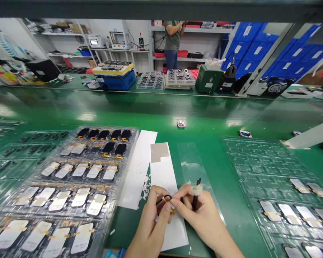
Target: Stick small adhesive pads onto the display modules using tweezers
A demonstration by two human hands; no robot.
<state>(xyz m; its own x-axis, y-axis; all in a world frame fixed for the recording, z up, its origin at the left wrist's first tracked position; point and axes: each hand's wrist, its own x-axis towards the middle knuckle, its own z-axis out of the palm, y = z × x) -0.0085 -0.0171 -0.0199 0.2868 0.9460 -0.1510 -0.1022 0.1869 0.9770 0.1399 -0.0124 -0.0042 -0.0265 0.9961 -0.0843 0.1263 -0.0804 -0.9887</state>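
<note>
My left hand [155,218] is closed around a small display module [166,197] with a black curved edge and a yellow-orange flex cable; the fingers hide most of it. The thumb and forefinger of my right hand [197,209] pinch together at the module's right side. Tucked in that same hand is a thin black tool [198,181], its upper end sticking up past a pale wrapping; its lower end is hidden. Beneath both hands lies a white strip [163,175] bearing grey adhesive pieces [159,152].
A clear tray [133,134] of display modules fills the left; another tray [242,161] with several modules lies right. Beside the hands are a white sheet [140,154], paper scraps [145,187] and clear film [191,157]. A watch-like case [181,124] sits ahead. A person [172,41] stands behind.
</note>
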